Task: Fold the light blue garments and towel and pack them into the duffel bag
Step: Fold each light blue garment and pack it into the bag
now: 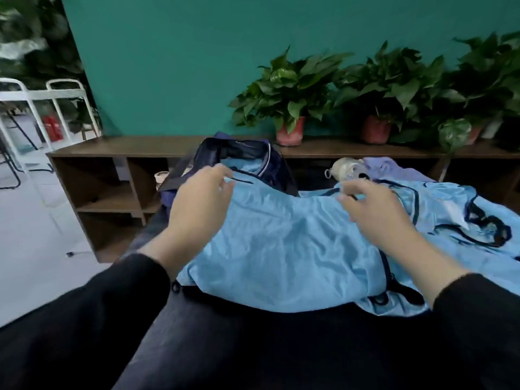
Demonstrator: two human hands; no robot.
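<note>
Garment [281, 243]: a light blue, shiny piece with dark trim is spread across the middle of the frame on a dark surface [281, 347]; its far edge lies against the bag at upper centre.
Second garment [461, 220]: more light blue cloth with dark piping is bunched at the right of the frame, touching the first piece; where one ends and the other begins cannot be told.
Bag [242, 153]: a navy duffel is seen open just above centre, with light blue fabric showing inside its mouth.
Left hand [199, 204]: it is placed over the garment's upper left edge, next to the bag; the fingers are loosely curved and spread, and nothing is seen gripped in them.
Right hand [374, 209]: it is held over the garment right of centre; the fingertips are bent down at a dark trim line, but whether cloth is pinched cannot be told because of blur.
Sleeves [92, 319]: black sleeves are seen reaching in from the lower corners.
Lilac cloth [394, 167]: a pale purple piece is lying behind the right hand, at upper right of centre.
Bottle [343, 167]: a pale container is lying just beside the lilac cloth.
Shelf [118, 175]: a low brown unit runs across the middle of the frame behind the bag.
Plants [289, 91]: potted green plants stand on the shelf at upper right, before a teal wall [183, 66].
Chairs [36, 102]: white frames are seen at the left edge.
</note>
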